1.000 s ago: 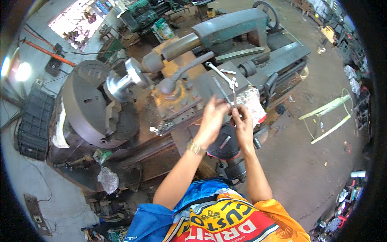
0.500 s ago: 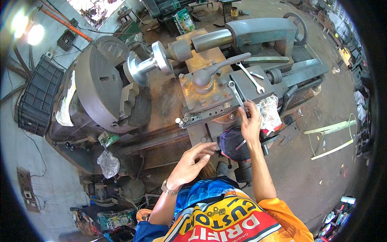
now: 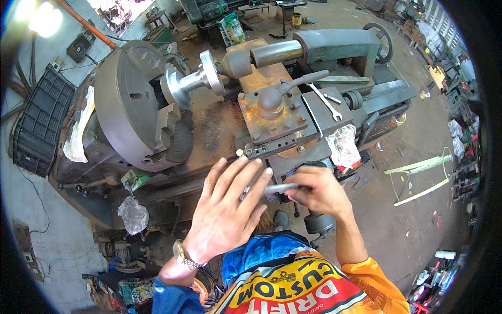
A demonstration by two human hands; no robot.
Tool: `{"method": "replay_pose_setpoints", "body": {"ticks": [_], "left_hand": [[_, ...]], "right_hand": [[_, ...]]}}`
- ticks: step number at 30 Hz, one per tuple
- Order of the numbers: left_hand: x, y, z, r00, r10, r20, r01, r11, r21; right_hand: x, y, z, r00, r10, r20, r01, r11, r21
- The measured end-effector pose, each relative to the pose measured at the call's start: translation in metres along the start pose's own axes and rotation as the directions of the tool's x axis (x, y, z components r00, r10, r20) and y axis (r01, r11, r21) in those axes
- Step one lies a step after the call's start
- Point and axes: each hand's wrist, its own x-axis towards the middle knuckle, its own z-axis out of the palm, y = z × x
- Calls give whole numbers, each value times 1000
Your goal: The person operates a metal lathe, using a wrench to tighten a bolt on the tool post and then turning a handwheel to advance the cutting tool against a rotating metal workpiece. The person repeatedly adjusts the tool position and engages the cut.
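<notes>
My right hand (image 3: 324,193) is closed around one end of a steel wrench (image 3: 277,188), held level in front of the lathe's carriage. The wrench's other end passes below the fingers of my left hand (image 3: 225,209). That hand is open, palm down, its fingers stretched toward the tool post; whether it touches the wrench cannot be told. Just beyond its fingertips is the front edge of the rusty square tool post (image 3: 272,115), which has a lever on top. A flanged metal workpiece (image 3: 191,86) sits between the large chuck (image 3: 125,104) and the tailstock (image 3: 334,47).
An open-end wrench (image 3: 327,102) and a thin L-shaped rod (image 3: 312,116) lie on the slide beside the tool post. A crumpled wrapper (image 3: 343,146) rests at the carriage's right. A black crate (image 3: 42,118) leans by the left wall. A pale frame (image 3: 418,178) stands on the floor.
My right hand has lifted the wrench off the slide and brought it nearer and left. My left hand has moved forward and left, its fingers now spread over the wrench's end.
</notes>
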Motion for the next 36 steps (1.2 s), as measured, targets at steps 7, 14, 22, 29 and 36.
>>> {"method": "replay_pose_setpoints", "body": {"ticks": [7,14,22,29,36], "left_hand": [[-19,-49,8,945,86,316,47,920,-389],[-25,-125,21,881,-76,467,418,586,-694],[-10,-190,21,876,-99,473,457,484,-746],[18,-214,22,901,-52,431,348,680,-645],[27,-218,24,897,36,440,330,608,-722]], "right_hand": [[13,-44,16,997,16,-78,15,921,389],[50,-37,99,880,423,-216,-7,466,885],[74,-51,172,653,605,-456,211,432,877],[89,-52,194,620,642,-451,313,325,893],[92,-44,205,660,649,-379,403,120,907]]}}
